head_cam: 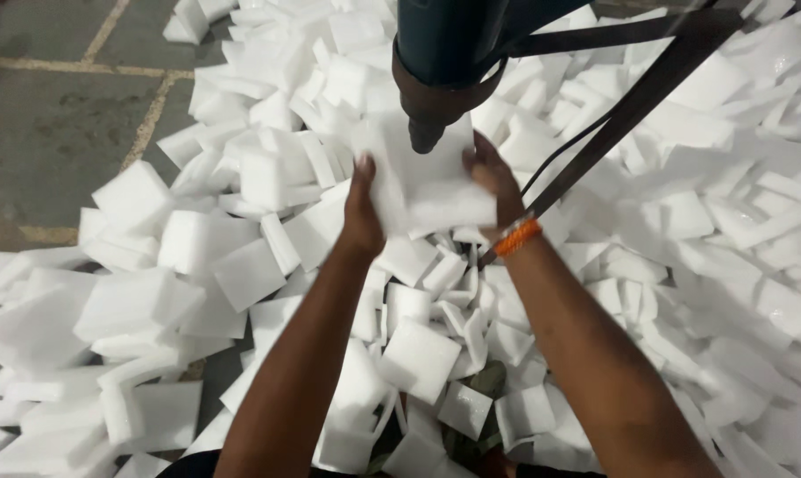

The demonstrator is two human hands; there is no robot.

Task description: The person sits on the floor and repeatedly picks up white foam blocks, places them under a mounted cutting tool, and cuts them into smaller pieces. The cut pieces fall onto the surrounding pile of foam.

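Both my hands hold a white foam block (427, 181) up under the tip of a dark blue-green power tool (440, 62) that hangs at the top centre. My left hand (362, 208) grips the block's left edge. My right hand (495, 177), with an orange band on the wrist, grips its right edge. The tool's dark nose touches or nearly touches the block's upper face.
A big heap of white foam pieces (684, 221) covers the floor all around and below my arms. Dark metal bars (630, 106) and a black cable slant from the tool to the right. Bare grey tiled floor (55, 124) shows at the upper left.
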